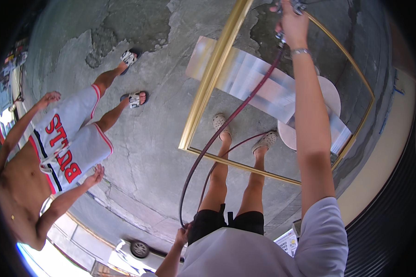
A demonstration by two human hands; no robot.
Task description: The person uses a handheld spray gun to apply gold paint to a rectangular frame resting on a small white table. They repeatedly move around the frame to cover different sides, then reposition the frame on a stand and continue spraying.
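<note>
My right hand (292, 25), at the end of an outstretched arm, is closed around a metal spray gun (298, 7) at the top of the view. A dark red hose (262, 83) joins the gun's lower end and curves down to my left hand (182, 234). That hand, by my left hip, is closed on the hose. Below my right arm is a large gold frame (208, 90); its near side passes in front of my shins. What holds the frame up cannot be seen. Through its opening shows a long, pale, streaked board (249, 74) with a whitish rounded piece (330, 94) beside it.
On the left stands another person in white shorts (71, 138) and sandals, both hands empty. The concrete floor (148, 175) is cracked, with worn patches. A white car (125, 254) is at the lower left. Dark ribbed metal (393, 198) runs along the right.
</note>
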